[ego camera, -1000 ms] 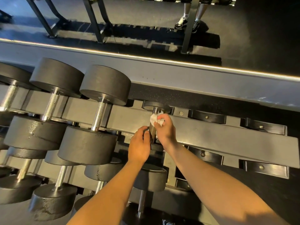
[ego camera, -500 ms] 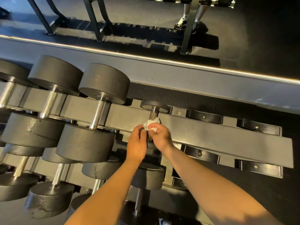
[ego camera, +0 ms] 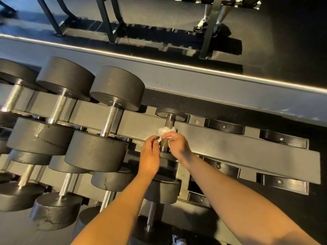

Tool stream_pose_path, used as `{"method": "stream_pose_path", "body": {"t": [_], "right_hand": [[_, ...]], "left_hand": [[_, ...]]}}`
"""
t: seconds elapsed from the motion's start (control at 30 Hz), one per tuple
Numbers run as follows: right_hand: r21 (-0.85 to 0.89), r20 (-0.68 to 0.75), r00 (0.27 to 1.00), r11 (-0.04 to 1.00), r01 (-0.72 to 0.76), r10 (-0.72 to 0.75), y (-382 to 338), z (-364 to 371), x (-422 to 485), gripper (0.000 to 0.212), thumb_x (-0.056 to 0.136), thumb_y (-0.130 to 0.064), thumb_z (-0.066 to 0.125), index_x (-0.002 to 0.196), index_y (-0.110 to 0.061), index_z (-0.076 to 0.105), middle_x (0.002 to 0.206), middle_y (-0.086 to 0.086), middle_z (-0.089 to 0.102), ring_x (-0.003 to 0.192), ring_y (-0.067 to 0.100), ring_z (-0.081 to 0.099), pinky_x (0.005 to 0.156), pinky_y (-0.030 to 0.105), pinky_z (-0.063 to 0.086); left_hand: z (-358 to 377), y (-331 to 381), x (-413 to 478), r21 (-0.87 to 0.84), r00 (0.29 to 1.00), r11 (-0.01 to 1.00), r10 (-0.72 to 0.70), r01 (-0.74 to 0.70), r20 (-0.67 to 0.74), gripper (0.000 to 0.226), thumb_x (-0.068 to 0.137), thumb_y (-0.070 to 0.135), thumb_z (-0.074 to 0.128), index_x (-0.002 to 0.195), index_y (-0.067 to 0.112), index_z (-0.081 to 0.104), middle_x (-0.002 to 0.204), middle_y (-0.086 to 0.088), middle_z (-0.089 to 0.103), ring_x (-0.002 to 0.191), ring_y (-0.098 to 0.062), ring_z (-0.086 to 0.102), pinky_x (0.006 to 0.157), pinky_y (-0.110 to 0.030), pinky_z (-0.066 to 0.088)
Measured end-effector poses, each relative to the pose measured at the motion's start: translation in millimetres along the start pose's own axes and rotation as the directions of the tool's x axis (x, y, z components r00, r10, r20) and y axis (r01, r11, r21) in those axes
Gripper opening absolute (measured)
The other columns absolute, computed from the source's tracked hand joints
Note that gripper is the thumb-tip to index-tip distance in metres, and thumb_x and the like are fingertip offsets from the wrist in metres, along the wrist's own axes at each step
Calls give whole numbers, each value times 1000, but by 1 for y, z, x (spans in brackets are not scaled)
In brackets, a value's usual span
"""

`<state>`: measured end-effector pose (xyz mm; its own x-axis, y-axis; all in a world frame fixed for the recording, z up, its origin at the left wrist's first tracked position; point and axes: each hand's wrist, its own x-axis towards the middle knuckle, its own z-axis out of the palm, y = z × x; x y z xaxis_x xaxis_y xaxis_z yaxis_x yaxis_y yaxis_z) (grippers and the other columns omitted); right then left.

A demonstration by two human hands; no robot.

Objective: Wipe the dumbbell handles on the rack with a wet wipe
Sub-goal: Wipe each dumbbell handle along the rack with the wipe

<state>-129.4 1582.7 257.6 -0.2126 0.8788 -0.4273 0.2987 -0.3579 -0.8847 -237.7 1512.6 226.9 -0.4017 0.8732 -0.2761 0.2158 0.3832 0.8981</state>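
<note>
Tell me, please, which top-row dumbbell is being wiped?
The smallest dumbbell, rightmost in the row: the right hand holds the wet wipe on its handle.

Big dumbbells (ego camera: pixel 116 89) crowd the rack (ego camera: pixel 247 147) at the frame's left, while the cradles (ego camera: pixel 224 129) at centre right lie open from above.

White wet wipe (ego camera: pixel 165 131), scrunched into a wad, is pressed against the small dumbbell handle (ego camera: pixel 169 122) about halfway along, pinched in the right hand (ego camera: pixel 177 145). That handle is dark knurled metal, running front to back across the grey top rail of the rack (ego camera: pixel 230 144), with a small black head at each end. To its left, two big dumbbells lie parallel, with shiny handles (ego camera: pixel 110 119) crossing the same rail.
</note>
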Motion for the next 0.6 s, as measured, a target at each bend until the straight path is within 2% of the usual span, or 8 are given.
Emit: {"method": "stream_pose_path", "body": {"t": [0.1,0.2,0.27,0.33,0.43,0.47,0.53,0.6], "right_hand": [[-30,126,992,999,-23,27,0,-9,-11,37,98,12,37,111,3,71,104,-1,61,90,1,56,67,-2,39],[-73,220,970,994,-86,100,1,-15,-14,39,98,10,37,115,0,71,117,3,60,112,12,54,69,-3,38],[-115,244,959,986,-120,145,0,-15,-20,34,101,3,41,115,-3,71,117,0,60,112,12,53,68,-3,37],[-124,246,954,981,-147,173,-3,-15,-24,30,103,-5,45,116,-6,72,113,-2,60,103,8,55,70,0,37],[-210,227,945,960,-187,234,-9,-16,-26,30,104,-12,46,118,-13,73,111,-6,59,103,9,52,86,16,36],[-223,204,947,954,-200,247,-10,-18,-26,29,103,-12,48,116,-14,74,110,-6,60,101,10,53,87,18,37],[-184,126,967,963,-198,223,-11,-19,-21,29,101,-9,50,111,-12,77,113,0,65,94,9,56,77,15,42],[-57,52,983,984,-171,174,-17,-19,-13,34,101,-3,44,114,-11,74,115,4,65,90,7,56,63,8,42]], "left_hand": [[0,-3,3,33,1000,999,23,-24,7,31,107,39,37,131,29,54,119,5,61,110,-11,58,99,-39,51],[1,-5,3,84,1000,996,17,-16,-5,37,105,48,33,131,31,53,117,2,60,107,-13,58,97,-45,52],[2,-5,2,120,1000,993,13,-12,-2,43,103,56,31,133,33,52,117,1,60,106,-15,58,95,-47,52],[3,0,-1,167,1000,986,19,-20,7,48,101,60,28,135,34,51,117,0,59,107,-17,56,95,-49,52],[3,6,-6,246,999,968,49,-51,15,61,97,63,20,139,30,50,126,0,59,114,-20,53,100,-50,48],[3,6,-7,262,998,963,56,-60,23,64,96,63,19,140,29,50,128,0,59,115,-20,52,101,-50,47],[2,5,-8,274,996,957,83,-91,41,65,96,64,18,140,28,50,129,1,59,116,-19,53,102,-49,47],[2,3,-8,265,993,957,107,-118,55,65,97,65,18,139,28,50,129,2,58,117,-18,52,104,-47,47]]}}
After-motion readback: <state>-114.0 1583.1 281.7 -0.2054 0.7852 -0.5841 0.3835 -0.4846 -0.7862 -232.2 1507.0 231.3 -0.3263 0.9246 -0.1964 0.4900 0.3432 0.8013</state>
